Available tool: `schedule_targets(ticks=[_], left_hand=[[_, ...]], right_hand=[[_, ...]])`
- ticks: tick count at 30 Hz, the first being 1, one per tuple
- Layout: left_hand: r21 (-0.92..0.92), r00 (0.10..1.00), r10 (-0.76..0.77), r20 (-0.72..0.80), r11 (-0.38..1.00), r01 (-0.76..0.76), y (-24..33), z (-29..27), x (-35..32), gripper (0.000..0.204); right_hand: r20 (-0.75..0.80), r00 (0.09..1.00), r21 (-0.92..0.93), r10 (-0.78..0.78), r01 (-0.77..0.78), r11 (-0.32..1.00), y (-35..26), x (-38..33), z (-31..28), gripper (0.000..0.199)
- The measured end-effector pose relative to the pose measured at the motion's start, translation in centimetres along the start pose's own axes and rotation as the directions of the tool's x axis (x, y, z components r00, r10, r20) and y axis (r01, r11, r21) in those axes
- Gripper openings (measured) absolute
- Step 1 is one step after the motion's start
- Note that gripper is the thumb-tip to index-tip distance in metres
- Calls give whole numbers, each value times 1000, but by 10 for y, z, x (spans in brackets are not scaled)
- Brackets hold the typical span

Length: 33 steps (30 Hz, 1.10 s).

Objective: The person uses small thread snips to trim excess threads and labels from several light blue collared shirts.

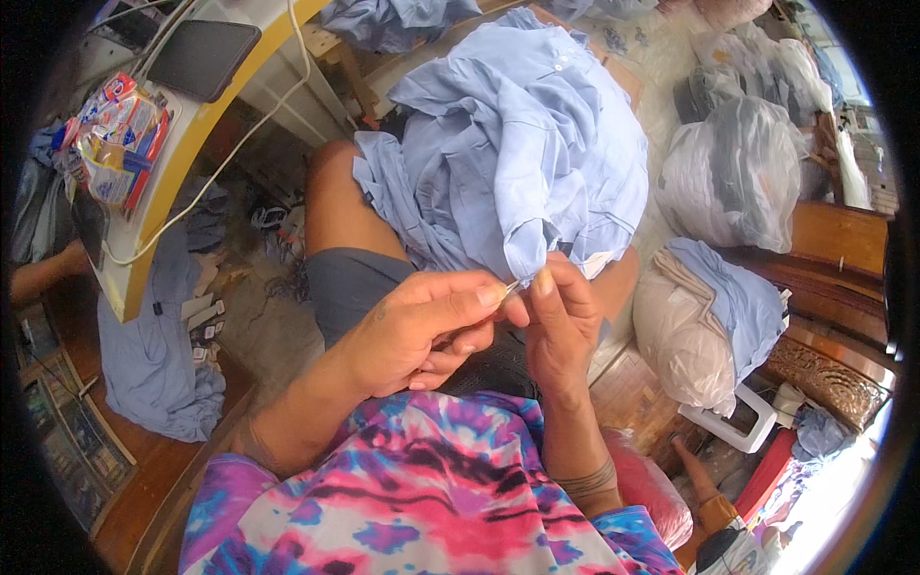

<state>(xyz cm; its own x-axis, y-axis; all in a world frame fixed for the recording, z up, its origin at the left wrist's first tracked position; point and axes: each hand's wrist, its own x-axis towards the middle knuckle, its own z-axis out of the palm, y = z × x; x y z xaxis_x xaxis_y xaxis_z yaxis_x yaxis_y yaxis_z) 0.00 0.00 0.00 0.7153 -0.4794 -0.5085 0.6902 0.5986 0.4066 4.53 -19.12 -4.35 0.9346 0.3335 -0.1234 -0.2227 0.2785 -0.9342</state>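
Note:
A light blue shirt [460, 125] with small pale buttons lies bunched over my lap. My left hand [422, 331] is closed, thumb and forefinger pinching a small thin metal tool [515, 287]; most of it is hidden, so its exact kind does not show. The metal tip meets the shirt's edge just in front of my fingers. Close beside it, my right hand [561, 321] is closed too, pinching that edge of cloth between thumb and forefinger.
On the left, a yellow-edged table [144, 259] carries a dark phone [204, 59] and colourful packets [115, 139]; a white cable [225, 165] hangs across it. More blue cloth [153, 364] lies below. Stuffed plastic bags [733, 172] and a wrapped bundle [680, 331] stand at right.

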Motion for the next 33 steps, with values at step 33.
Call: schedule_targets(ticks=[33], left_hand=[[585, 819, 468, -332, 783, -211, 3, -64, -4, 30]], right_hand=[[770, 637, -634, 39, 757, 161, -4, 89, -13, 48]])
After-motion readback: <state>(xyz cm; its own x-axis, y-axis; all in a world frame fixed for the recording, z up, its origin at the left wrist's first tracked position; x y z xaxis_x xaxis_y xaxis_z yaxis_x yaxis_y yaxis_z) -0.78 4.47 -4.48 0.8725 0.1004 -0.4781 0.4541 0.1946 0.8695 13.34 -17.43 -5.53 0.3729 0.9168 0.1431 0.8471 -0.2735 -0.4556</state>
